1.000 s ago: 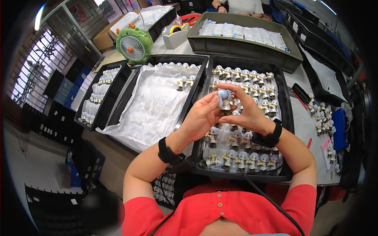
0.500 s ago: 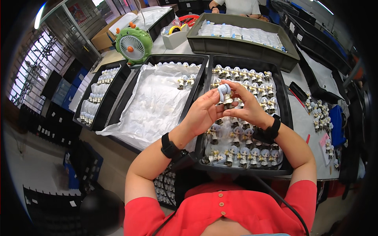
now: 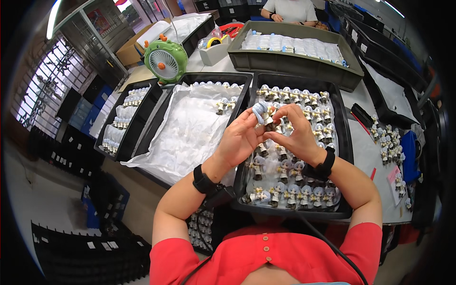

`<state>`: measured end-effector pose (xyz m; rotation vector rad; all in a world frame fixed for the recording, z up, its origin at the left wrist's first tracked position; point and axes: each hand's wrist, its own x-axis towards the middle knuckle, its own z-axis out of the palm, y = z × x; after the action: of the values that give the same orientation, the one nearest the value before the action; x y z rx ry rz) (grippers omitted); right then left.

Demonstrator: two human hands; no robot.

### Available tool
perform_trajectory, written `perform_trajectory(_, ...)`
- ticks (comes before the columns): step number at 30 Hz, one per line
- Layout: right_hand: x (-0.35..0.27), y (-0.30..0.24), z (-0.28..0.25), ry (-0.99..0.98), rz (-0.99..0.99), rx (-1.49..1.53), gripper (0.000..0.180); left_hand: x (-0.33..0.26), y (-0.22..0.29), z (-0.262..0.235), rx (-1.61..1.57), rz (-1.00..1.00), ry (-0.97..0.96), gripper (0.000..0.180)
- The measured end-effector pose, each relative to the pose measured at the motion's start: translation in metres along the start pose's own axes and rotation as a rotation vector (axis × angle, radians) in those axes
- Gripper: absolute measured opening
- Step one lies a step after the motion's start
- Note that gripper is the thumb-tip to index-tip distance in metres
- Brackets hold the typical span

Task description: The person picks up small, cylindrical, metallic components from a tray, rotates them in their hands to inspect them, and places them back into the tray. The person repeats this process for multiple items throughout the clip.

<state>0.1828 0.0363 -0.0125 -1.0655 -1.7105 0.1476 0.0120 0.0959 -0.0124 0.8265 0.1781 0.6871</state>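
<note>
A small figurine (image 3: pixel 262 114) with a pale blue-grey head is held up between both hands above a black tray (image 3: pixel 344 142). My left hand (image 3: pixel 240 137) pinches it from the left, and my right hand (image 3: pixel 294 135) grips it from the right with fingertips on its body. The tray below holds several rows of similar figurines (image 3: pixel 285 190) on white foam. Both wrists wear black bands.
A second black tray (image 3: pixel 164 118) lined with white wrapping and a few figurines lies to the left, a third tray (image 3: pixel 124 118) beyond it. A green desk fan (image 3: pixel 165 59) and a grey bin (image 3: pixel 289 61) stand at the back. Loose figurines (image 3: pixel 387 137) lie right. Another person sits behind.
Both hands have kept the figurine and shifted it slightly up and left over the tray; the fingers have turned around it.
</note>
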Motion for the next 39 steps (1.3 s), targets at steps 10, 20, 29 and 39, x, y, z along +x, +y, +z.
perform_trajectory(10, -0.004, 0.004, -0.004, 0.049, 0.05, 0.01, 0.035, -0.002, -0.005, -0.009, -0.056, -0.063, 0.02, 0.036)
perform_trajectory(20, -0.002, -0.002, -0.011, 0.069, 0.107, 0.102, 0.024, -0.005, -0.001, 0.009, 0.061, 0.073, 0.106, 0.045)
perform_trajectory(29, -0.007, 0.007, -0.005, 0.053, 0.474, 0.685, 0.019, -0.006, -0.001, 0.004, 0.236, 0.147, 0.117, 0.043)
perform_trajectory(39, -0.008, 0.002, -0.003, 0.037, 0.306, 0.509, 0.025, -0.005, 0.002, 0.004, 0.152, 0.157, 0.089, 0.038)
